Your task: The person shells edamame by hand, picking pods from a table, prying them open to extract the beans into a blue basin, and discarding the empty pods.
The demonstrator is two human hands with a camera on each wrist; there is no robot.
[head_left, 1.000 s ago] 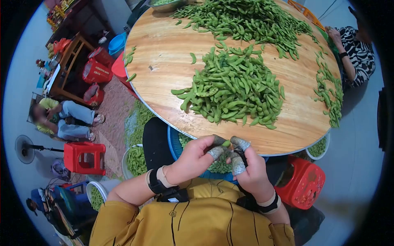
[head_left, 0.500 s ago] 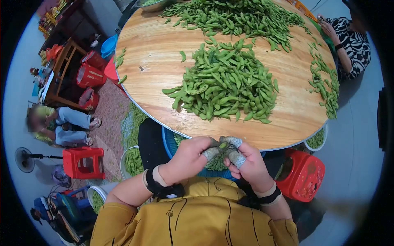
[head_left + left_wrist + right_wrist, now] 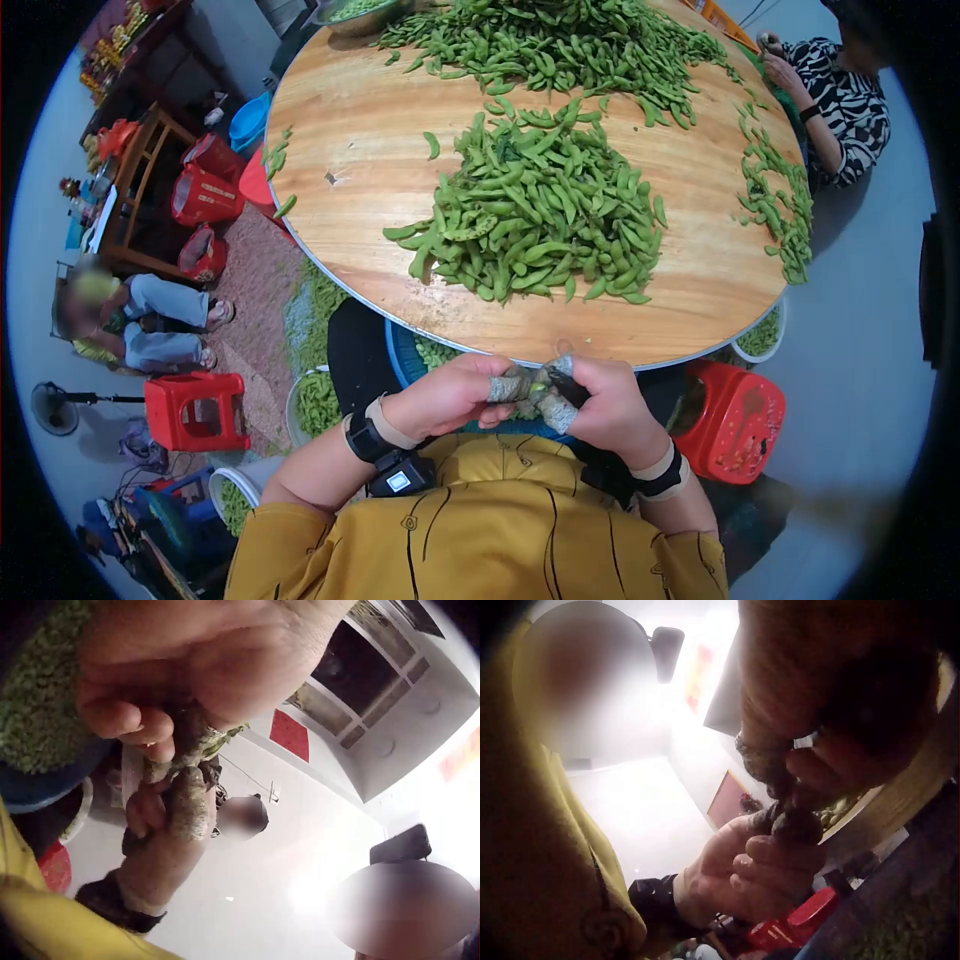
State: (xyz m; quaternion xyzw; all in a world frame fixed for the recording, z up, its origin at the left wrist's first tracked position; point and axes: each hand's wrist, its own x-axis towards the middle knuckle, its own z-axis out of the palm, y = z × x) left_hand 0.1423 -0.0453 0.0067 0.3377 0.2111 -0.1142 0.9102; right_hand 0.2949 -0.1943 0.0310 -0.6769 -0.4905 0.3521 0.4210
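Observation:
Below the near edge of the round table, my left hand (image 3: 450,390) and right hand (image 3: 610,400) meet tip to tip. Grey wrappings cover the thumbs and some fingers. Both pinch a small green soybean pod (image 3: 541,385), mostly covered by the fingertips. In the left wrist view, green bits of the pod (image 3: 234,735) stick out beside the wrapped digits. Under the hands, a blue basin (image 3: 402,352) holds loose shelled beans (image 3: 434,352). A heap of green pods (image 3: 545,210) lies on the wooden tabletop (image 3: 340,230) just ahead.
A larger pod heap (image 3: 570,45) covers the table's far side, near a metal bowl (image 3: 365,18). Red stools (image 3: 197,410) stand to the left and right. White buckets (image 3: 235,500) of pods flank me. One person (image 3: 835,110) sits at far right, another (image 3: 130,315) at left.
Both hands have drawn from the table's edge toward the body, still pinching at the same meeting point. The fingers have shifted round the pod, and less of it shows. The head view has shifted slightly.

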